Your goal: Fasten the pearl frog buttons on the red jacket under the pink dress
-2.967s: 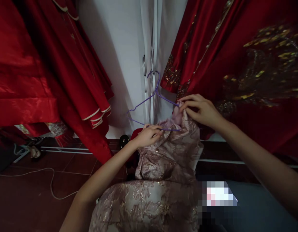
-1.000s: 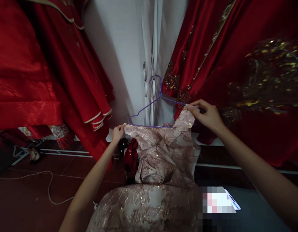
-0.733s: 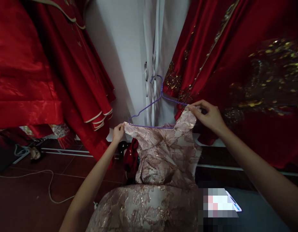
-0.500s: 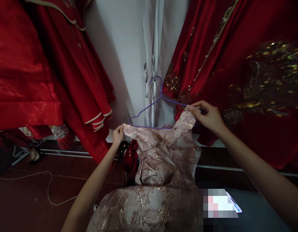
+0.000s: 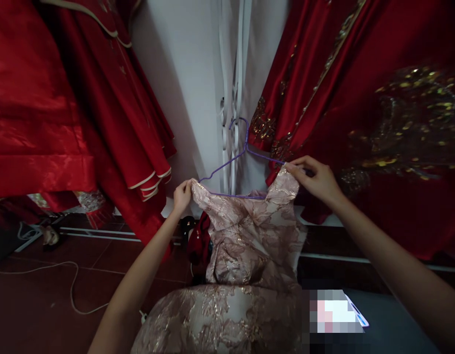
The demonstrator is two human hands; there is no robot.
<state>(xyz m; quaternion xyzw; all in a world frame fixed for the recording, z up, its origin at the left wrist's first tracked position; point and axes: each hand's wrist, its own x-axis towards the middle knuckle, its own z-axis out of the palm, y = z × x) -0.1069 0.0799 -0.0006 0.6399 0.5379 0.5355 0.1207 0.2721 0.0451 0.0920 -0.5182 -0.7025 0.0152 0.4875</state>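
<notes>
A pale pink brocade dress (image 5: 249,236) with gold pattern hangs in front of me on a purple wire hanger (image 5: 235,160). My left hand (image 5: 182,195) pinches the dress's left shoulder at the hanger's left end. My right hand (image 5: 316,178) pinches the right shoulder over the hanger's right arm. The dress's skirt spreads toward me at the bottom of the view. A small dark red cloth piece (image 5: 200,241) hangs beside the bodice.
Red satin garments (image 5: 65,123) hang at the left, and red robes with gold embroidery (image 5: 378,113) at the right. A white wall with white straps (image 5: 231,73) lies between. A cord (image 5: 71,290) trails over the dark red tile floor. A blurred patch (image 5: 334,314) is at lower right.
Since three seconds ago my hands have spread apart, pulling the dress's shoulders out over the hanger's ends. In the last half second my left hand rose slightly along the hanger.
</notes>
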